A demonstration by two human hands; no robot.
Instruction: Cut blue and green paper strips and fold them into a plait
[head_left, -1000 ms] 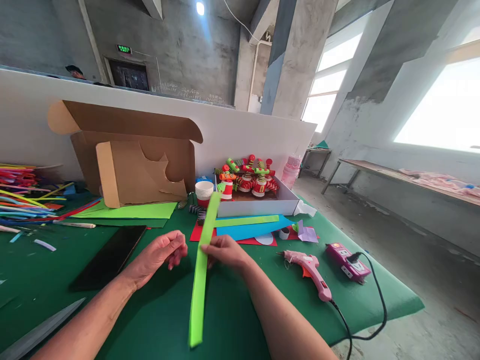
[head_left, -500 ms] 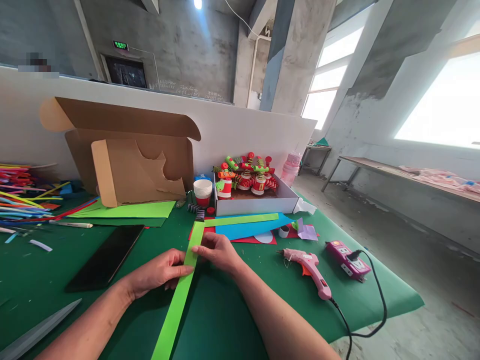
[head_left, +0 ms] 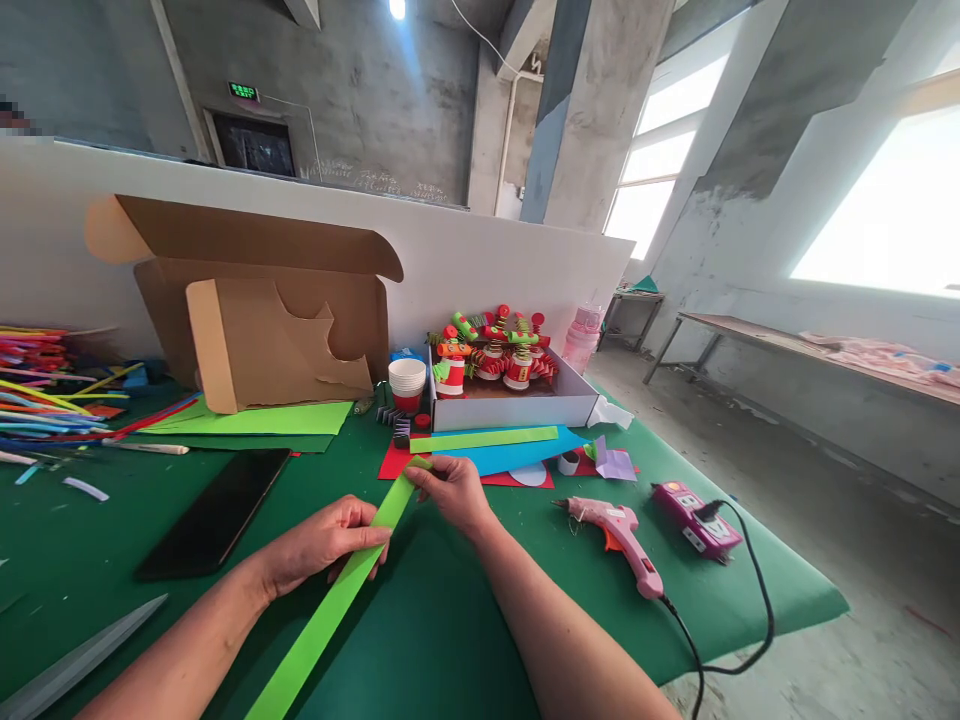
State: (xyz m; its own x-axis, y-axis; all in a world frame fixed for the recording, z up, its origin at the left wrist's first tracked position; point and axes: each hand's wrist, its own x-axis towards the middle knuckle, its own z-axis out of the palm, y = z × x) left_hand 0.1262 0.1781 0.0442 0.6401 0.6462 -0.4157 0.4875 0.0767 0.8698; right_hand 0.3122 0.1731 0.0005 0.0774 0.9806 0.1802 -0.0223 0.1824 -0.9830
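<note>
A long bright green paper strip (head_left: 330, 610) runs diagonally from the table's near edge up to the middle. My left hand (head_left: 319, 545) pinches it partway along, fingers closed over its edge. My right hand (head_left: 450, 490) grips the strip's far end just in front of a stack of red, blue and green paper sheets (head_left: 495, 455). Both hands hover low over the green table cover (head_left: 450, 640).
A pink glue gun (head_left: 619, 540) and a pink device (head_left: 694, 520) with a black cord lie to the right. A black phone (head_left: 217, 510) lies left. Behind stand a cardboard box (head_left: 255, 310), paper cups (head_left: 407, 383), a white box of crafts (head_left: 510, 385). Pipe cleaners (head_left: 45, 395) at far left.
The strip was lowered from nearly upright in my right hand to a flat diagonal over the table. My left hand closed on it, and my right hand slid to its far end.
</note>
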